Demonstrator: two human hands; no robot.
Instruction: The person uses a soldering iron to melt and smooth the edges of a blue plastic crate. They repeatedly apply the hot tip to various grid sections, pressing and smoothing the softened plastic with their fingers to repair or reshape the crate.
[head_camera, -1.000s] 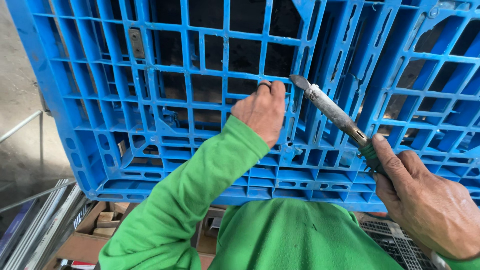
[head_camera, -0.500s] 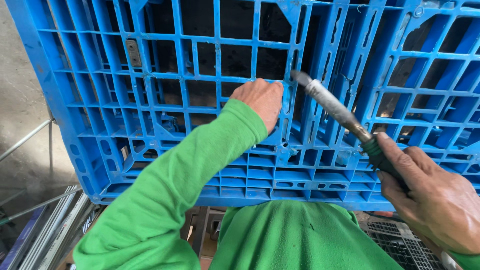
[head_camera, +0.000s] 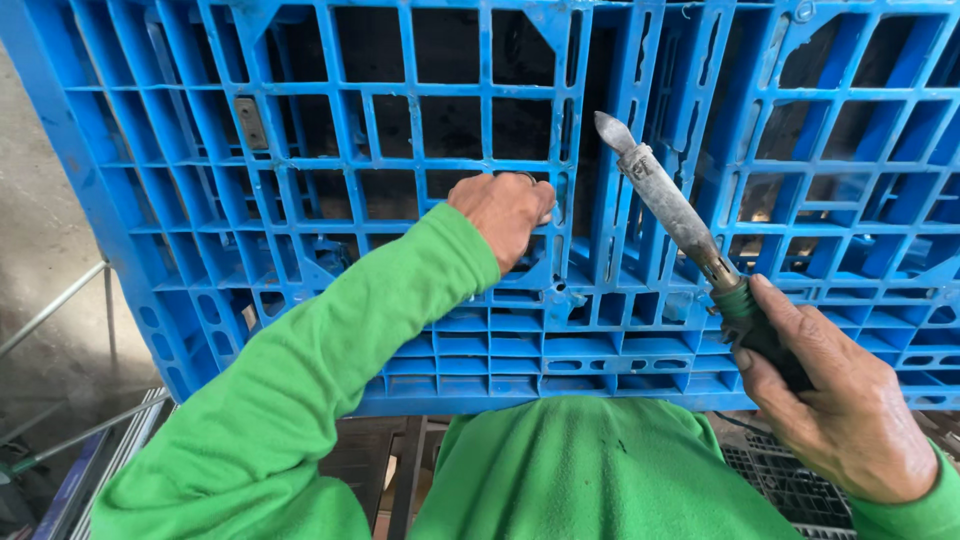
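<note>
The blue plastic pallet (head_camera: 400, 130) is standing on edge against the person's lap, exposing its grid. The left hand (head_camera: 505, 215) is curling tight around a rib at centre, steadying it. The right hand (head_camera: 835, 400), at four o'clock, is clenching a soldering iron (head_camera: 670, 205), its tip angling toward eleven o'clock.

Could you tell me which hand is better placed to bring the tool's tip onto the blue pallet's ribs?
Right, probably: the right hand already grips the soldering-iron-like tool, tip near the pallet. The left hand grips a rib.
</note>
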